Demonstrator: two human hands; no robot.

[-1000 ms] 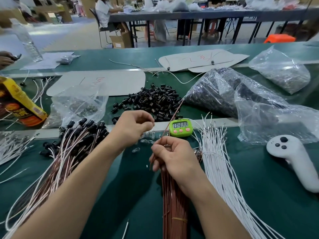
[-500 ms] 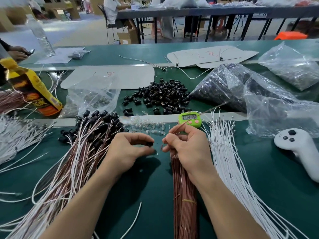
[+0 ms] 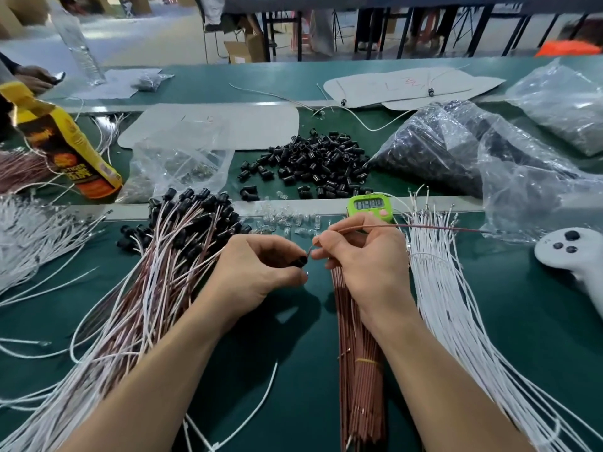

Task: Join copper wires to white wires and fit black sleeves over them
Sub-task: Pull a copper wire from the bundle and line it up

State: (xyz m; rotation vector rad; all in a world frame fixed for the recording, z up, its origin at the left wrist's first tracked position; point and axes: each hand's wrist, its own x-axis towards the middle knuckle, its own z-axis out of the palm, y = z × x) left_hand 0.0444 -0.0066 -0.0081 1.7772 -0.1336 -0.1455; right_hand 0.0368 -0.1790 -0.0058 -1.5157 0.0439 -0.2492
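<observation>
My left hand (image 3: 257,272) pinches a small black sleeve (image 3: 299,261) just above the green mat. My right hand (image 3: 365,259) pinches a single copper wire (image 3: 434,227) whose short end points at the sleeve's mouth while its long end runs off to the right. A bundle of copper wires (image 3: 360,370) lies under my right wrist. Loose white wires (image 3: 456,305) fan out to its right. Finished copper-and-white pairs with black sleeves (image 3: 169,256) are heaped on the left. A pile of loose black sleeves (image 3: 313,161) sits further back.
A green timer (image 3: 370,207) stands behind my hands, with small clear parts (image 3: 287,221) scattered beside it. A white controller (image 3: 574,252) lies at the right. Plastic bags (image 3: 456,151) (image 3: 176,164) and a yellow packet (image 3: 62,145) sit further back. More white wires (image 3: 36,233) lie far left.
My hands came lower and closer together. The copper wire swung from upright to lying out to the right, and its near end now meets the black sleeve in my left hand.
</observation>
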